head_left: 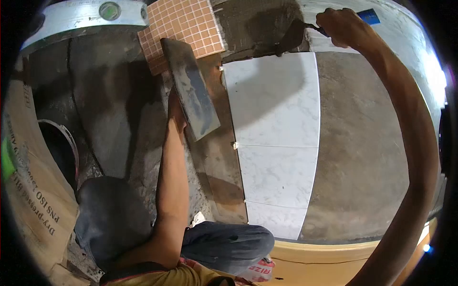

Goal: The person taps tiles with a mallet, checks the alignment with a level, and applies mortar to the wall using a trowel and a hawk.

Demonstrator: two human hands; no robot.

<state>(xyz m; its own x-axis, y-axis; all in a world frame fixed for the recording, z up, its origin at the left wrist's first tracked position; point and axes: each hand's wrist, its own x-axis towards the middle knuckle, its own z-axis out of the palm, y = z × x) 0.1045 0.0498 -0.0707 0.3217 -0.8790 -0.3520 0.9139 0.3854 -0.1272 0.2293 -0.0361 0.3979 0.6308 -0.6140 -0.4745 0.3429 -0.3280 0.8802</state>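
Observation:
My right hand (344,27), at the upper right, is closed round the handle of a pointed trowel (292,38). The trowel's blade lies against wet grey mortar (253,24) just beyond the white marbled tiles (274,102). A flat rectangular trowel (192,90) is held up at centre left by my left hand (176,109), whose fingers are mostly hidden behind the plate. Beyond this plate are orange tiles with a pale grid (183,24). White spacers (235,145) sit at the left edge of the white tiles.
A metal level (86,19) lies at the upper left. A cardboard box (36,190) and a dark round bucket (59,148) stand at the left. Bare grey cement (358,143) extends right of the white tiles. A blue object (369,17) lies beyond my right hand.

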